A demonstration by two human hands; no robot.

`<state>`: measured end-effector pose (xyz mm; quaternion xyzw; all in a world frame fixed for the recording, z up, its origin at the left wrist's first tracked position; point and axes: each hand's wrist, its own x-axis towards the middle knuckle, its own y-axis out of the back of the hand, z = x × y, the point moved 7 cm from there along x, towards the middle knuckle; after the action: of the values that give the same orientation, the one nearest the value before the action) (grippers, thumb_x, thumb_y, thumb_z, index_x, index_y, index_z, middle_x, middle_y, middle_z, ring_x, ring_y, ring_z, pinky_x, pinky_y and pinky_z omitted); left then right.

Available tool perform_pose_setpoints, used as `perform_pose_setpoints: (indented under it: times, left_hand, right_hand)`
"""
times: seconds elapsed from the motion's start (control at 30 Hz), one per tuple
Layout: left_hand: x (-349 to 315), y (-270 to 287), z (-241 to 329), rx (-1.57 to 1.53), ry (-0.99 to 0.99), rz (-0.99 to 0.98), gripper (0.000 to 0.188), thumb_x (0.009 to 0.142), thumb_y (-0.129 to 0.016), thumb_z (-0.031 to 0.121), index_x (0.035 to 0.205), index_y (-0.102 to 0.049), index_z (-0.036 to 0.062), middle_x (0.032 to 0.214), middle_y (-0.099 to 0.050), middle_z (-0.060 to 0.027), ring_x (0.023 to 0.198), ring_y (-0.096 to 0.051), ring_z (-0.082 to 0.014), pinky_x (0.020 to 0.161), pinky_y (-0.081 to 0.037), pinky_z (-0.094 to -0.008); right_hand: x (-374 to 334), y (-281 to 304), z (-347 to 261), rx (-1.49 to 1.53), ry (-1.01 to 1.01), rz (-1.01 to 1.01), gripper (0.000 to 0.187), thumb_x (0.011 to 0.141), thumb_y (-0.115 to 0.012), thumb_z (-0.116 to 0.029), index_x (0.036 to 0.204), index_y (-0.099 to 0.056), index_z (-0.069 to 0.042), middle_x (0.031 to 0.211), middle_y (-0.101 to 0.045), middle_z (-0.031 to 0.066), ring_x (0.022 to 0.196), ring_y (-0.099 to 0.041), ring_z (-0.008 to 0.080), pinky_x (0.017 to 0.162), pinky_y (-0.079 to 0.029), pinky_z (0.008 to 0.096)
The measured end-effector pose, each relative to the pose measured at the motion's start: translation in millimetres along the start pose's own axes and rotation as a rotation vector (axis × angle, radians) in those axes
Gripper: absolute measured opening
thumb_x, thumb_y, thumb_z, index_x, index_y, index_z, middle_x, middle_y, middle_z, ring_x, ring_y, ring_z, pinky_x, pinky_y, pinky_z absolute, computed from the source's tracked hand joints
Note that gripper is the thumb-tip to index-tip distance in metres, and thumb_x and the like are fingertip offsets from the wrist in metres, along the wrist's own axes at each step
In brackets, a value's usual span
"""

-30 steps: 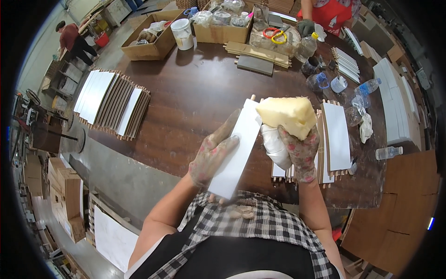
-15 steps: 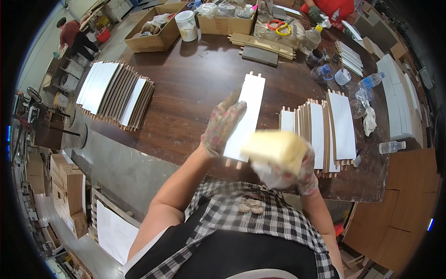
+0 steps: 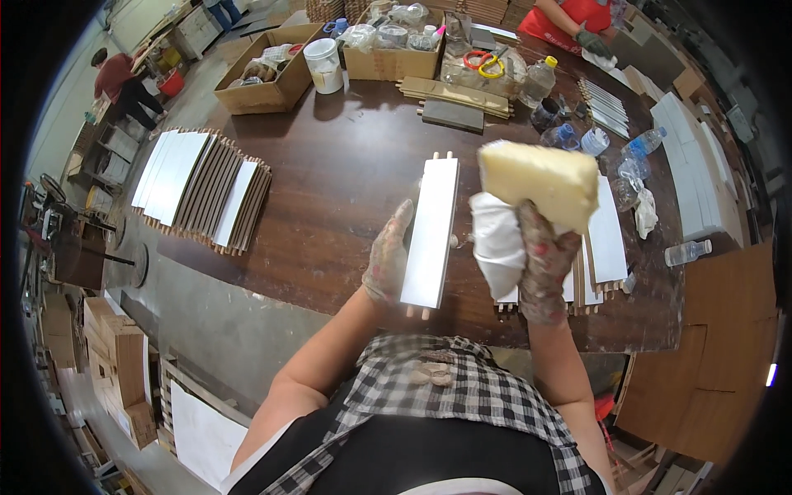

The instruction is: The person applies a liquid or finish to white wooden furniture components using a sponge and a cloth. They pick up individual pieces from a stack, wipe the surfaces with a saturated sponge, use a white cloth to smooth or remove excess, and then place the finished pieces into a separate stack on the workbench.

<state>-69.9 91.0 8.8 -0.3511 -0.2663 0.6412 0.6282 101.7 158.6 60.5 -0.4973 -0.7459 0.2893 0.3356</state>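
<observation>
A narrow white board (image 3: 431,235) with wooden pegs at both ends is in front of me, its long side pointing away. Along its left edge rests my left hand (image 3: 389,254), in a stained patterned glove, fingers stretched out and open. My right hand (image 3: 546,268), gloved too, is raised right of the board. It is closed around a pale yellow sponge block (image 3: 540,180) and a crumpled white cloth (image 3: 497,243). Behind that hand, a stack of pegged boards (image 3: 606,239) is partly hidden.
Another stack of pegged boards (image 3: 202,186) sits at the left of the brown table (image 3: 330,165). Cardboard boxes (image 3: 268,91), a white tub (image 3: 323,66), scissors (image 3: 487,64) and plastic bottles (image 3: 540,78) line the far side. A co-worker's gloved hand (image 3: 592,43) shows at the far right.
My right hand has lifted the sponge and cloth up and away from the board's near end. My left thumb has come off the board's face, and that hand now lies along its edge.
</observation>
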Motion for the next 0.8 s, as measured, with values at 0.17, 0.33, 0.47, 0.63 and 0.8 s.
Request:
perform_pose_setpoints:
  times: [0.17, 0.33, 0.47, 0.63, 0.8]
  left_hand:
    - [-15, -6, 10, -0.003, -0.035, 0.017, 0.04, 0.096, -0.037, 0.026, 0.128, -0.041, 0.0012, 0.112, -0.057, -0.0141, 0.091, -0.06, -0.0235, 0.081, -0.051, -0.0338]
    - [-20, -5, 3, -0.351, 0.275, -0.008, 0.041, 0.096, -0.038, 0.034, 0.123, -0.046, 0.0045, 0.101, -0.061, -0.0125, 0.081, -0.061, -0.0225, 0.069, -0.053, -0.0319]
    - [-12, 8, -8, -0.661, 0.413, -0.291, 0.042, 0.095, -0.04, 0.03, 0.127, -0.042, 0.0031, 0.119, -0.054, -0.0179, 0.1, -0.057, -0.0313, 0.084, -0.05, -0.0449]
    - [4, 42, -16, -0.447, 0.273, -0.198, 0.042, 0.094, -0.041, 0.031, 0.127, -0.043, 0.0052, 0.12, -0.053, -0.017, 0.101, -0.057, -0.0289, 0.084, -0.051, -0.0423]
    - [39, 31, 6, -0.266, 0.185, -0.249, 0.032, 0.094, -0.041, 0.018, 0.122, -0.049, 0.002, 0.109, -0.059, -0.0183, 0.091, -0.061, -0.027, 0.074, -0.055, -0.0412]
  right_hand:
    - [27, -89, 21, -0.934, 0.427, -0.105, 0.044, 0.076, -0.071, -0.01, 0.113, -0.049, -0.002, 0.103, -0.059, 0.0096, 0.092, -0.061, 0.0184, 0.08, -0.051, 0.0305]
    - [44, -97, 48, -1.033, 0.418, -0.275, 0.045, 0.073, -0.072, -0.008, 0.113, -0.051, -0.002, 0.102, -0.06, 0.007, 0.089, -0.061, 0.0171, 0.079, -0.049, 0.0288]
    - [39, -94, 45, -1.14, 0.549, -0.249, 0.047, 0.071, -0.073, -0.007, 0.113, -0.051, -0.003, 0.102, -0.06, 0.0083, 0.09, -0.061, 0.0168, 0.078, -0.05, 0.0283]
    - [8, -93, 65, -1.342, 0.668, -0.358, 0.061, 0.072, -0.073, -0.015, 0.124, -0.042, -0.006, 0.111, -0.057, 0.0168, 0.101, -0.058, 0.032, 0.083, -0.051, 0.0367]
    - [-48, -93, 95, -0.835, 0.319, -0.486, 0.07, 0.072, -0.075, -0.024, 0.127, -0.038, -0.003, 0.118, -0.053, 0.0165, 0.107, -0.055, 0.0302, 0.092, -0.047, 0.041]
